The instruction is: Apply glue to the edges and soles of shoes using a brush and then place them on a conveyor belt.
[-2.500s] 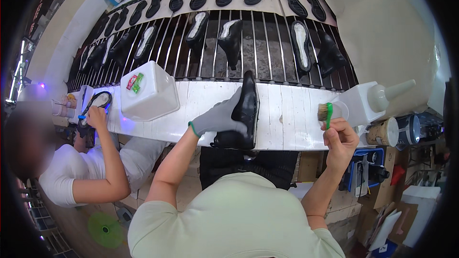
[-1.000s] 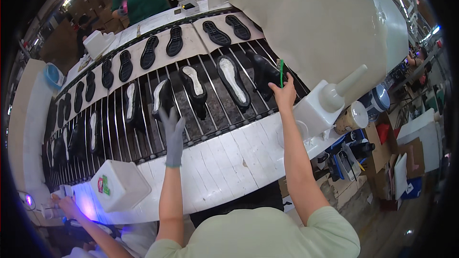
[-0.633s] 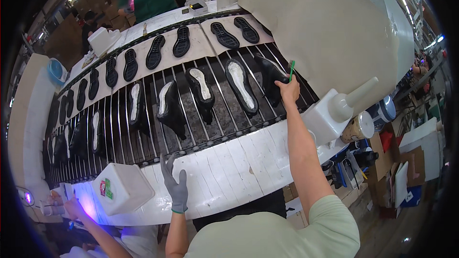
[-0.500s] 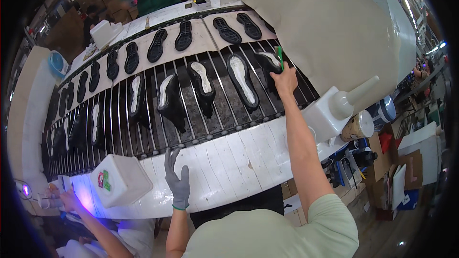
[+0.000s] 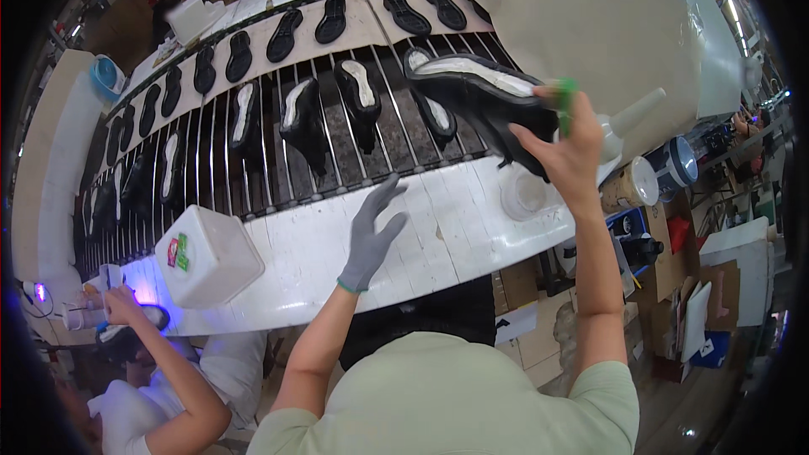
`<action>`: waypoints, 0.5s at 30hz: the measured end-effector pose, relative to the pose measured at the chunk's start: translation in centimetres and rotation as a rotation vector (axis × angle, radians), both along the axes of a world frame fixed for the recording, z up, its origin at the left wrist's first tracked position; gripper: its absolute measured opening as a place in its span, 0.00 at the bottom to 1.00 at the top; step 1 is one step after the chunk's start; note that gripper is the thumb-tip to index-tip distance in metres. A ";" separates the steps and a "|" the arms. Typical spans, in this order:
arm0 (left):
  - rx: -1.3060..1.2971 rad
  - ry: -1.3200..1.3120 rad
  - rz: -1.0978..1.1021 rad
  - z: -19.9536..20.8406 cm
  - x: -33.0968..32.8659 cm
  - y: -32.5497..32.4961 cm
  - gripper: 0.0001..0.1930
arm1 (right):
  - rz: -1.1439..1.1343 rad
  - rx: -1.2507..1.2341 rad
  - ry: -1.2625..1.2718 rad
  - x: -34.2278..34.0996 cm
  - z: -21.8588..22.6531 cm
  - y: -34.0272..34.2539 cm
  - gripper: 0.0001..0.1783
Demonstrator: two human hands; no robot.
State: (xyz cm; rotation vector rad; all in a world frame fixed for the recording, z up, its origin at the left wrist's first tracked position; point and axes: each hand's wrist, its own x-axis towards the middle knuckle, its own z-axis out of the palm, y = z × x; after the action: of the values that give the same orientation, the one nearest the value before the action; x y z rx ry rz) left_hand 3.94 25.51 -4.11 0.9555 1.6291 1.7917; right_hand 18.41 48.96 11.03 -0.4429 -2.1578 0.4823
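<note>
Raised over the near right of the rack, a black shoe upper (image 5: 480, 97) is held bottom up, a white strip along its underside. My bare right hand (image 5: 575, 156) grips it at the right end, and a slim green-handled tool (image 5: 566, 105) is pinched in the same hand. My left hand (image 5: 373, 240), in a grey glove, hovers over the white table edge with fingers spread and nothing in it. Behind the raised upper, another upper (image 5: 439, 125) lies partly hidden on the rack. One more upper (image 5: 358, 88) rests further left.
The metal-rod rack (image 5: 337, 147) carries several uppers, with black soles (image 5: 284, 34) on the belt beyond. A white container (image 5: 206, 261) stands on the table (image 5: 438, 261). To the right are a white spouted bottle (image 5: 619, 131) and tubs (image 5: 632, 185). A co-worker's hand (image 5: 124, 306) works at left.
My right hand has lifted the rightmost upper off the rack and drawn it nearer. My gloved left hand has moved right and up, still open. The view has shifted somewhat.
</note>
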 end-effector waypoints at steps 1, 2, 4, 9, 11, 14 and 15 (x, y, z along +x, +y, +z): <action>0.035 -0.038 -0.076 1.0 0.5 1.6 0.35 | 0.079 -0.209 0.107 1.4 0.6 -1.1 0.28; 0.194 -0.210 -0.087 1.3 1.3 3.2 0.35 | 0.118 -0.444 0.131 2.5 1.8 -3.0 0.30; 0.424 -0.603 -0.118 1.3 2.7 4.1 0.31 | 0.149 -0.522 -0.033 4.4 3.1 -4.3 0.29; 0.370 -0.587 0.084 3.0 5.0 -0.2 0.25 | 0.016 -0.775 -0.129 9.1 -1.7 -1.8 0.20; 0.344 -0.448 0.269 3.1 5.6 -1.8 0.22 | -0.183 -0.648 -0.278 11.8 -5.7 -0.4 0.16; 0.257 -0.238 0.403 1.7 6.1 -4.3 0.20 | -0.421 -0.412 -0.487 13.4 -10.2 -0.5 0.11; 0.193 -0.116 0.414 0.5 6.0 -5.3 0.21 | -0.470 -0.301 -0.550 13.5 -11.1 -0.8 0.09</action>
State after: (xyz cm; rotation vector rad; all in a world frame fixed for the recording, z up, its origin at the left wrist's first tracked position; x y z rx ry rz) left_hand 9.92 20.21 -3.56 0.6047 1.6931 2.2679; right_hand 31.89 48.20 -0.05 -1.3446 -2.3839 0.4498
